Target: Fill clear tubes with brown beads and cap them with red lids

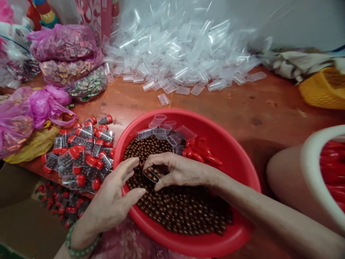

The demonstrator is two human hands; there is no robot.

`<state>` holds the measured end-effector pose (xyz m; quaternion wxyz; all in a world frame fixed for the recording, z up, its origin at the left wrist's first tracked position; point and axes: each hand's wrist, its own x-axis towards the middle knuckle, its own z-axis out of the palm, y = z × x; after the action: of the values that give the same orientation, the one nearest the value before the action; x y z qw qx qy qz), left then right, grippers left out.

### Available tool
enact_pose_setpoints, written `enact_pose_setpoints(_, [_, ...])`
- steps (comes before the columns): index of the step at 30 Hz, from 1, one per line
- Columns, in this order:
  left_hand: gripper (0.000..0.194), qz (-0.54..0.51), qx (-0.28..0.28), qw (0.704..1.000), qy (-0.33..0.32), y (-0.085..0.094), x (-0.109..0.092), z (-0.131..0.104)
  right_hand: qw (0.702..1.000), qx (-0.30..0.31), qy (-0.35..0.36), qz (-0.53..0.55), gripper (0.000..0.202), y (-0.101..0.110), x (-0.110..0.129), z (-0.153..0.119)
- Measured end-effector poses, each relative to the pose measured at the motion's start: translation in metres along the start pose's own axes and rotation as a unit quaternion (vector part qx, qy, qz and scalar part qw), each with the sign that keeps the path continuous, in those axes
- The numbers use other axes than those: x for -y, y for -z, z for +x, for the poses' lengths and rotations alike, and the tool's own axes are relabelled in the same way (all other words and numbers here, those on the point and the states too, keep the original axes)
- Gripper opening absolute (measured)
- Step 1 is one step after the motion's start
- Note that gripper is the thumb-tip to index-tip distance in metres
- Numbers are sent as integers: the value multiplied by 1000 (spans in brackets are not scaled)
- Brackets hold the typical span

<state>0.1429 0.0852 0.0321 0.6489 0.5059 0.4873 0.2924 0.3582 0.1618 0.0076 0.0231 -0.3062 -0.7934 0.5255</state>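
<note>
Even, soft indoor light from above and in front; colours are saturated and nothing is deeply dark. The heap of clear plastic tube cases (183,46) carries white glare streaks and looks smeared, out of focus. The glossy red plastic basin (237,158) shows dull highlights on its rim. Faint shadows lie under both hands on the brown round candies (183,208). Wide-angle distortion bends the white bucket rim (318,180) and stretches the edges; the corners are blurred.
</note>
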Motion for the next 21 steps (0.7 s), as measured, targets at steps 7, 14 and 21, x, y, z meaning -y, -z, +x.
enact_pose_setpoints(7, [70, 27, 61, 997, -37, -24, -3, 28, 987, -84, 69, 118, 24, 5, 19, -21])
enact_pose_setpoints(14, [55, 46, 25, 997, -50, -34, -2, 32, 984, -161, 45, 57, 16, -1, 27, -38])
enact_pose_setpoints(21, [51, 158, 10, 986, -53, -36, -7, 29, 980, -197, 35, 13, 24, 2, 36, -54])
